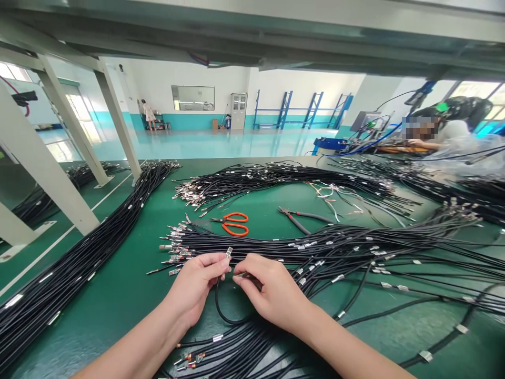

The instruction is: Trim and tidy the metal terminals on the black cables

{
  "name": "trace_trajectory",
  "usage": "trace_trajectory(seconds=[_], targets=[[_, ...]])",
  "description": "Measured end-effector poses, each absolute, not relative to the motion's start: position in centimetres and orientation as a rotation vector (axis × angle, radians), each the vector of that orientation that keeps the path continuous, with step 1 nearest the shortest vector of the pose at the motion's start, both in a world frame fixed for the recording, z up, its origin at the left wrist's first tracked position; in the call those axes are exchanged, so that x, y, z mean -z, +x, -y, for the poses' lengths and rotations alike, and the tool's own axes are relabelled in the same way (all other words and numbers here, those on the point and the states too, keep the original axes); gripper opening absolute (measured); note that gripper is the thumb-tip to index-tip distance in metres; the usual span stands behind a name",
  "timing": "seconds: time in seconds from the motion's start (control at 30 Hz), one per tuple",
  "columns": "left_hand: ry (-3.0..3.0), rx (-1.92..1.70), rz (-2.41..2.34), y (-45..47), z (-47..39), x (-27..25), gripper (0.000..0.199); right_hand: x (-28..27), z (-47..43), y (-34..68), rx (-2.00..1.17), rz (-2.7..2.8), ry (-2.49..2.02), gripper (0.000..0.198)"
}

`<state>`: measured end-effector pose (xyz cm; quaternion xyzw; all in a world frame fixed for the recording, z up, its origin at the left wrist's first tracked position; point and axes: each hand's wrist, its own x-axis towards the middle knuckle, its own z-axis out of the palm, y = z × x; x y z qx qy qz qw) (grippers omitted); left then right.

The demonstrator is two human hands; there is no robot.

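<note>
My left hand (199,281) pinches the end of a black cable (218,305) between thumb and fingers. A small silvery metal connector (229,252) sticks up from that grip, and the cable loops down below it. Close by on the right, my right hand (272,289) has its thumb and forefinger pressed together; whatever they hold, if anything, is too small to make out. Behind both hands lies a bundle of black cables (272,246) with metal-tipped ends pointing left. More cables (236,350) with stripped or crimped ends spread out in front of my hands.
Orange-handled scissors (235,223) and cutting pliers (303,218) lie on the green table (130,295). Another cable bundle (256,176) sits farther back, near loose wire scraps (335,197). A long bundle (106,239) runs along the left beside white posts (114,116). Someone (445,131) works at right.
</note>
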<state>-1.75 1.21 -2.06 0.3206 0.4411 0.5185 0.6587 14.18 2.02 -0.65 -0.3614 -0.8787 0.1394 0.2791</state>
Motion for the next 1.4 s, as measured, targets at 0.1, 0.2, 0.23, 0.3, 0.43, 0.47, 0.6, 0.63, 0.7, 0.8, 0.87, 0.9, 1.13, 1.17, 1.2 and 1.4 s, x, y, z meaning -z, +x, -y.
trace_trajectory(seconds=[0.1,0.2,0.23,0.3,0.43,0.47,0.6,0.63,0.7,0.8,0.87,0.9,1.13,1.17,1.2,1.4], targets=[[0.698,-1.179,-1.012,-1.8,-1.3,2.1,0.022,0.5,-1.4,13.9,-0.406,2.445,-0.929,0.009],[0.730,-1.218,-1.043,-1.8,-1.2,1.9,0.021,0.5,-0.8,13.6,-0.410,2.593,-0.876,0.011],[0.759,-1.251,-1.056,-1.9,-1.1,1.7,0.023,0.5,-0.6,13.5,-0.400,2.646,-0.862,0.013],[0.844,-1.316,-1.086,-2.2,-1.0,1.1,0.032,0.6,-0.3,13.4,-0.367,2.731,-0.843,0.019],[1.086,-1.336,-1.264,-3.6,-0.7,-0.5,0.049,0.8,-0.1,13.4,-0.338,2.798,-0.810,0.030],[1.190,-1.317,-1.356,-4.1,-0.5,-0.8,0.047,0.8,-0.1,13.4,-0.334,2.811,-0.789,0.033],[1.993,-1.115,-1.652,-6.2,2.0,-1.7,0.035,1.1,-0.1,13.5,-0.334,2.861,-0.715,0.036],[2.221,-1.026,-1.652,-6.5,3.0,-1.6,0.033,1.2,-0.1,13.5,-0.346,2.867,-0.705,0.035],[2.544,-0.838,-1.588,-6.7,5.1,-0.7,0.026,1.3,-0.1,13.5,-0.369,2.878,-0.687,0.034],[2.720,-0.770,-1.531,-6.6,7.7,1.9,0.021,1.4,0.0,13.7,-0.400,2.894,-0.669,0.033],[2.811,-0.797,-1.590,-6.3,8.7,3.8,0.029,1.3,0.1,13.7,-0.399,2.900,-0.676,0.032],[2.840,-0.786,-1.650,-6.2,9.0,4.5,0.031,1.2,0.1,13.7,-0.386,2.902,-0.683,0.030],[2.975,-0.536,-1.779,-5.2,9.1,4.4,0.014,1.5,-1.7,13.8,0.102,2.653,-0.932,0.027],[2.975,-0.525,-1.772,-5.1,9.0,4.4,0.010,1.7,-2.2,13.8,0.189,2.593,-0.985,0.027],[2.958,-0.540,-1.774,-5.1,9.0,4.5,0.009,1.9,-2.7,13.9,0.261,2.546,-1.032,0.025],[2.761,-0.739,-1.734,-5.4,8.6,5.6,0.015,3.2,-4.2,13.8,0.432,2.518,-1.112,0.017]])
